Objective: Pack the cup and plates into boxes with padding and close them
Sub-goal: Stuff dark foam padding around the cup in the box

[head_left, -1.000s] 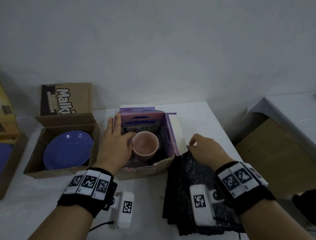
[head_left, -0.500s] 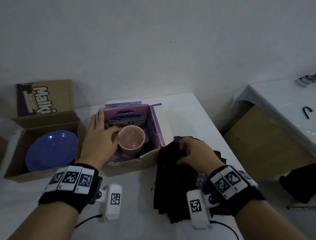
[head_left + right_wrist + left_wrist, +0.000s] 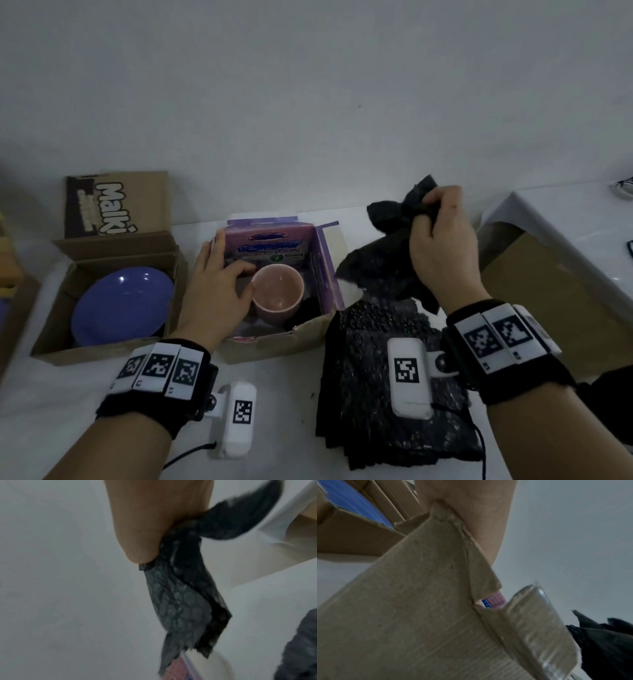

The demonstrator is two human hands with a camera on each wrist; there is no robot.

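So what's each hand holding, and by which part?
Right hand grips a black padding sheet bunched at its top. Left hand holds nothing, resting in the cup's box.

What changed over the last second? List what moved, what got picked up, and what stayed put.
The right hand, which a second ago rested at the edge of the black padding stack, gripped one black padding sheet and lifted it up off the stack, to the right of the purple box. The left hand stayed on the box's left wall beside the pink cup. The blue plate stayed in its cardboard box.
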